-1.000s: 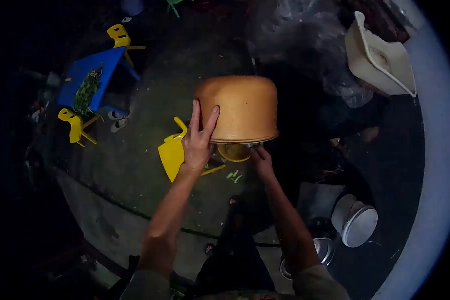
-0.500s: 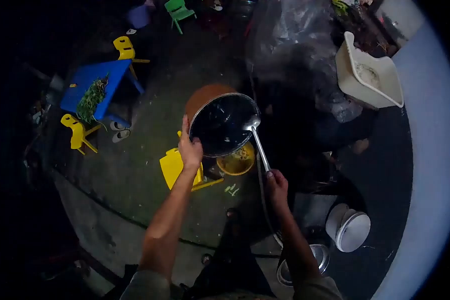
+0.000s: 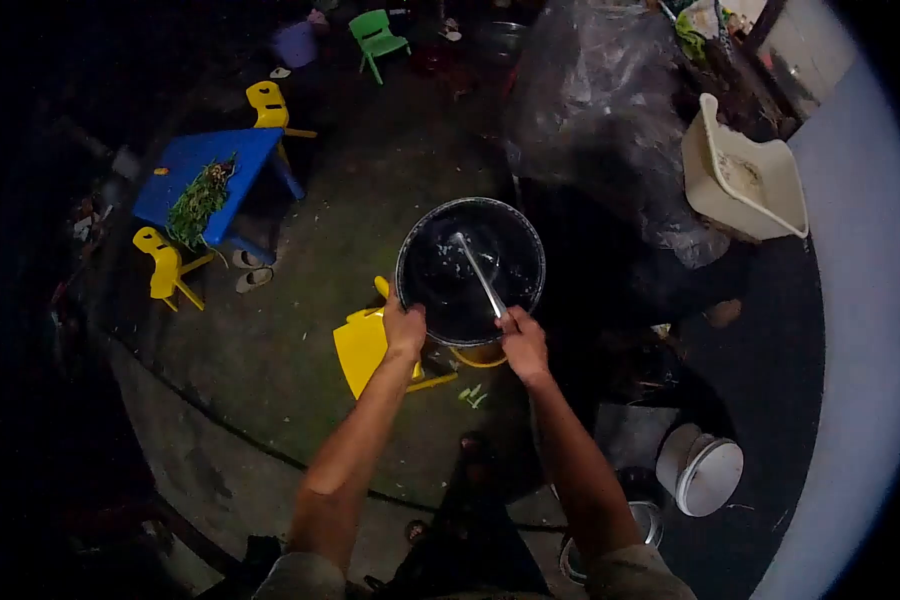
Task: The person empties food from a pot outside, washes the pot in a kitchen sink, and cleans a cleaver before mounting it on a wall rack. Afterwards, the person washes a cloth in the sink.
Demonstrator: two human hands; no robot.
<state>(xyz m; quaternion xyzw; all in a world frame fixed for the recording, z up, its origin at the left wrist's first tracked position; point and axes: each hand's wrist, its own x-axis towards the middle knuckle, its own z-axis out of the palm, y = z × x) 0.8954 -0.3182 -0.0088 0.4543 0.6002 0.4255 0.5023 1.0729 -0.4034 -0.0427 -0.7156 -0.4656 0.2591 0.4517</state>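
Note:
A large dark pot [image 3: 518,250] is held over the floor with its mouth turned up toward me, pale flecks dotting the black inside. My left hand [image 3: 404,328] is closed on its near left rim. In my right hand [image 3: 523,345], at the near right rim, is the handle of a metal ladle [image 3: 483,280]. The ladle's head lies inside the pot, hard to make out in the dark. Below the pot, a yellow basin [image 3: 482,360] shows only partly. Close to my left hand stands a small yellow chair [image 3: 362,350].
A blue table [image 3: 175,165] at the left bears green leafy stalks [image 3: 202,203], with yellow chairs [image 3: 160,262] beside it. At the right are a cream tub [image 3: 705,180] by the wall and a white bucket [image 3: 710,475]. Plastic sheeting [image 3: 610,110] lies at the back.
The pot has shifted right and tilted its mouth more toward me, now hiding most of the yellow basin. My right hand has moved up and left to its rim, bringing the ladle deeper inside.

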